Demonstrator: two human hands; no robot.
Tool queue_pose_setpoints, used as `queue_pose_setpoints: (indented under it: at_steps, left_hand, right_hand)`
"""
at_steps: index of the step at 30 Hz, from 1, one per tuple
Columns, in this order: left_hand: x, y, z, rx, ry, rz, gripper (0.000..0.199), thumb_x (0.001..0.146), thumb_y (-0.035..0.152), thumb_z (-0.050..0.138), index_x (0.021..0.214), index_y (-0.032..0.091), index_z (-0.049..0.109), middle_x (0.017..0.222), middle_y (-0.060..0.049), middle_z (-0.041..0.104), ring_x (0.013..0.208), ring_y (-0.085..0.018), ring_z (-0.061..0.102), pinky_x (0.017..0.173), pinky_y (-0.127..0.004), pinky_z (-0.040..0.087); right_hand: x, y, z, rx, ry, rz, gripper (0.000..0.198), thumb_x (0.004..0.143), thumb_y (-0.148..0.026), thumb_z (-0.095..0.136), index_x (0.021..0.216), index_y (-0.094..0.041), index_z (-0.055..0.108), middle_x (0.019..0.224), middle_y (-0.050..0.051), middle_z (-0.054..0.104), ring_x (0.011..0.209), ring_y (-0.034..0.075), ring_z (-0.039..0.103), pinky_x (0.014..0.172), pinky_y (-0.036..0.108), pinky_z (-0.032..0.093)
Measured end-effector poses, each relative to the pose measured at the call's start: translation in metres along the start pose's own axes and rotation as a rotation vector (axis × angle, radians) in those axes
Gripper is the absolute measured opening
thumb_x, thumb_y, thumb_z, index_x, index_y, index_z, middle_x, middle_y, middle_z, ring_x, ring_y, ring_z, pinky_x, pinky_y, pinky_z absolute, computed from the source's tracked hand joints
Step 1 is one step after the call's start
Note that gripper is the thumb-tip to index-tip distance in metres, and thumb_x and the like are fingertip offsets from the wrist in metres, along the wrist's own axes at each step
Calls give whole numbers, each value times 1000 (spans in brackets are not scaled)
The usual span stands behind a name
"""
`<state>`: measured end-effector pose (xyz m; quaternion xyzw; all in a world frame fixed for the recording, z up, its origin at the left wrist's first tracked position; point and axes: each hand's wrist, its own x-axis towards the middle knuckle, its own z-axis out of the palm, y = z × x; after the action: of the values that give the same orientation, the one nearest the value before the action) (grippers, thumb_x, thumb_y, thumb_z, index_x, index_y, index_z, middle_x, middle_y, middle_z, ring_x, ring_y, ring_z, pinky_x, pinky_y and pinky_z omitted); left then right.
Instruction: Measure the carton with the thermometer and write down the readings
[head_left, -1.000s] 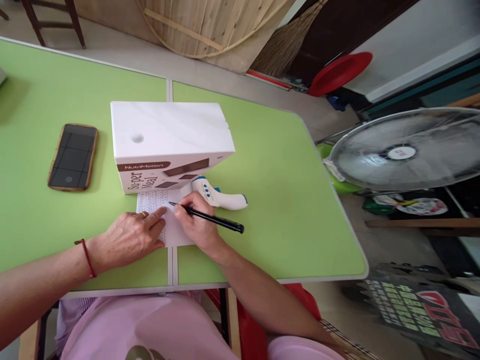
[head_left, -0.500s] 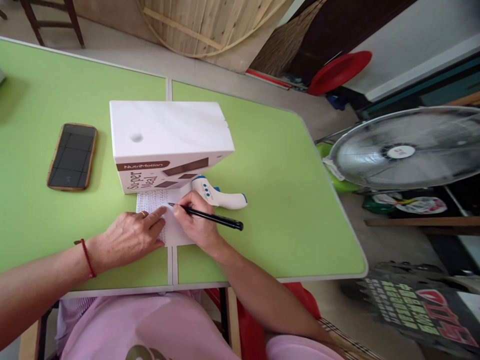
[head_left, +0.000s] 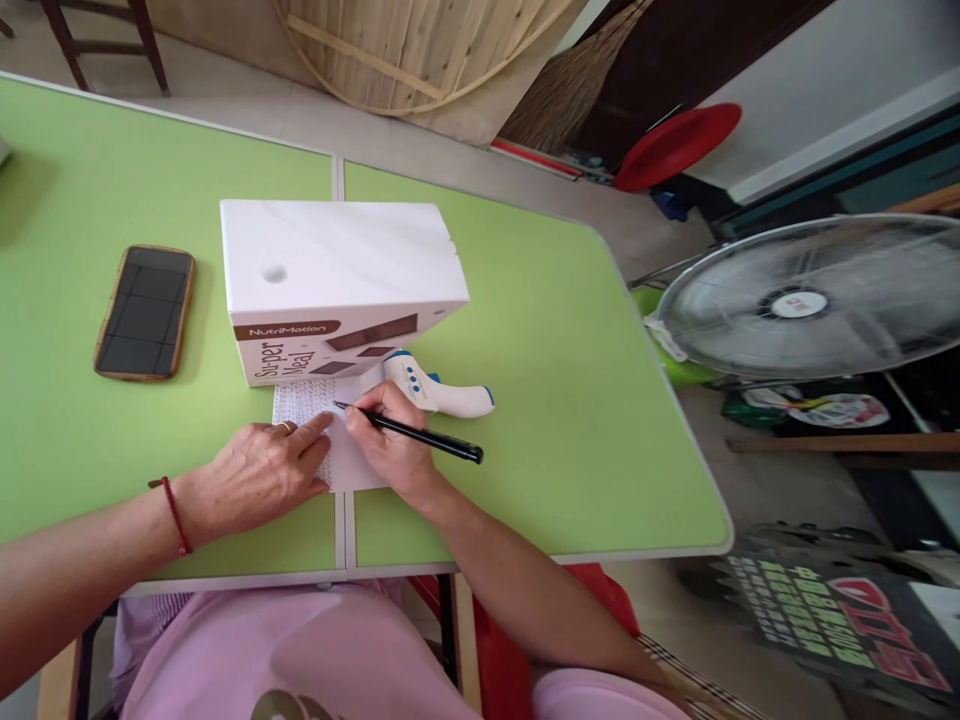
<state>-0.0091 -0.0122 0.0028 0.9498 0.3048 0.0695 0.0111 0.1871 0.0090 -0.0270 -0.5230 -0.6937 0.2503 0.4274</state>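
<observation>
A black pen (head_left: 439, 438) is gripped between the fingers and thumb of my right hand (head_left: 401, 450). Its tip meets a sheet of paper (head_left: 304, 400), the left part of which is covered with dense small writing while the right part is blank. Pressed on the paper's left part is my left hand (head_left: 262, 470), index finger stretched toward the pen tip and the other fingers partly hidden. Just beyond the hands stands a white box (head_left: 341, 250) marked NutriMotion, covering the paper's far edge. A white and blue infrared thermometer (head_left: 454, 400) lies right of the box, behind my right hand.
A phone (head_left: 145, 312) in a brown-edged case lies left of the box on the green table (head_left: 555, 400). A standing fan (head_left: 795, 300) is beyond the right edge, with a red basin (head_left: 679, 147) farther back. A wooden stool (head_left: 109, 47) stands at far left.
The pen and my right hand have shifted very slightly left. My left hand and the things on the table stay in place.
</observation>
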Motion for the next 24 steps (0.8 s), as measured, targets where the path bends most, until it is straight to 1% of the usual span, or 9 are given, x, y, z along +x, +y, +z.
queue_pose_setpoints:
  at_steps: [3,8,14,17,20,22,24]
  left_hand:
    - [0,0,1,-3,-11,-1,31,90,36,71,104,8,67,131,-21,65,65,-24,72,53,-37,58]
    - [0,0,2,-6,-11,1,31,91,36,69,105,8,66,131,-22,65,66,-23,72,53,-37,58]
    - [0,0,1,-7,-11,1,30,92,34,69,106,8,66,131,-22,65,67,-23,72,53,-36,57]
    - [-1,0,0,-4,-12,1,30,92,35,69,105,8,66,131,-22,65,67,-24,72,53,-36,57]
    - [-1,0,1,-19,-13,-5,29,92,34,68,105,8,66,131,-23,65,68,-23,72,54,-35,57]
    - [-1,0,1,-34,-13,-13,27,93,32,66,105,8,65,131,-23,64,67,-22,72,54,-34,56]
    - [-1,0,1,-42,-11,-16,25,93,32,66,103,9,65,130,-22,64,65,-21,71,54,-34,56]
  right_hand:
    - [0,0,0,11,-13,-12,11,82,-23,56,74,-24,49,58,-7,52,50,11,49,49,23,42]
    - [0,1,0,27,4,-44,11,82,-22,56,74,-24,49,58,-7,52,49,10,48,48,22,42]
    - [1,2,1,16,-5,-31,11,81,-22,56,74,-24,49,58,-7,54,50,11,50,49,23,43]
    - [1,-1,0,22,7,-40,11,82,-22,56,74,-24,48,58,-7,53,49,11,50,48,23,43]
    - [0,-7,-6,-20,-5,-39,12,83,-24,57,74,-25,49,57,-7,53,47,11,49,46,23,42]
    - [1,-10,-13,-60,-29,-82,12,85,-23,58,75,-25,51,58,-6,56,48,11,50,48,23,44]
    - [3,-12,-21,-121,-60,-194,10,88,-21,57,79,-24,56,64,-4,61,54,12,56,54,25,48]
